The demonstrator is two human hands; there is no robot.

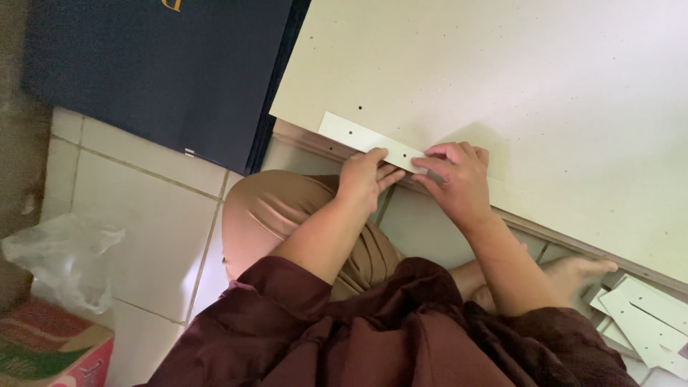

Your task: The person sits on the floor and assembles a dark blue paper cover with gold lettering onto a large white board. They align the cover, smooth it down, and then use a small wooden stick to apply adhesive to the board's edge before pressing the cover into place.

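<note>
Bottom left I see a red and green cardboard box (50,351) with a clear plastic bag (64,258) on it. A dark blue bag (158,68) lies flat at the top left. My left hand (365,179) and right hand (455,179) pinch a white punched card strip (362,136), grip narrow, at the edge of the beige board (516,86) on the tiled floor (143,215). More white strips (645,319) lie lower right.

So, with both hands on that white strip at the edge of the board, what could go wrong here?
1. The strip lies partly over the board edge, pinched only at one end by the left hand and right hand; it may shift or bend.
2. The bare foot rests close under the board edge and could get pressed.
3. Loose white pieces on the floor could slip underfoot.
</note>
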